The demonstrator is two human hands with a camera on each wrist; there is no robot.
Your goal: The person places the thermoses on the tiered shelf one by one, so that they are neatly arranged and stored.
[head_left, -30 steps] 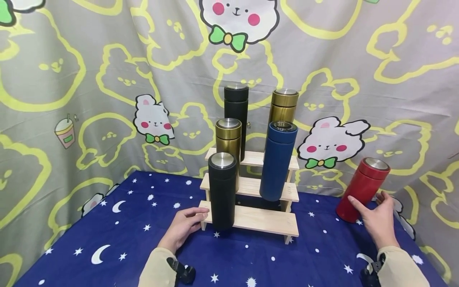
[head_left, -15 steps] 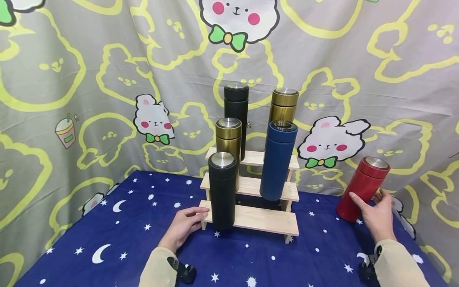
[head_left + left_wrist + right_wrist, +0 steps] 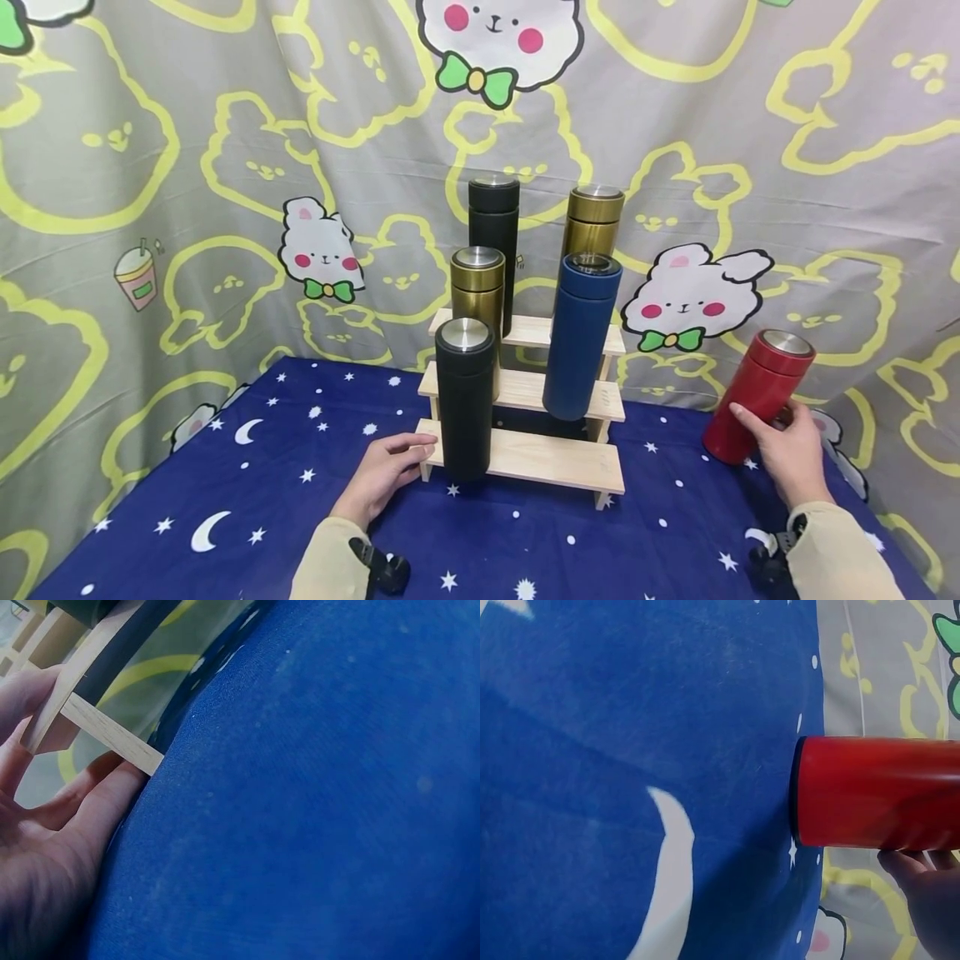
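My right hand [image 3: 792, 454] grips a red thermos [image 3: 759, 396] by its lower half at the right side of the table, thumb on the near side and fingers mostly hidden behind. In the right wrist view the red thermos [image 3: 877, 793] shows its dark base rim, with fingertips against its side. My left hand [image 3: 386, 475] pinches the left end of the bottom step of a three-step wooden stand [image 3: 558, 461]. Up close in the left wrist view, fingers of the left hand [image 3: 52, 847] lie above and below the board, beside the stand's leg [image 3: 112, 733].
A black thermos [image 3: 465, 408] stands on the bottom step's left. On the middle step are a gold thermos [image 3: 477, 287] and a blue thermos [image 3: 581, 342]. Another black thermos [image 3: 495, 242] and gold thermos [image 3: 595, 221] occupy the top step. A patterned curtain [image 3: 225, 167] hangs behind.
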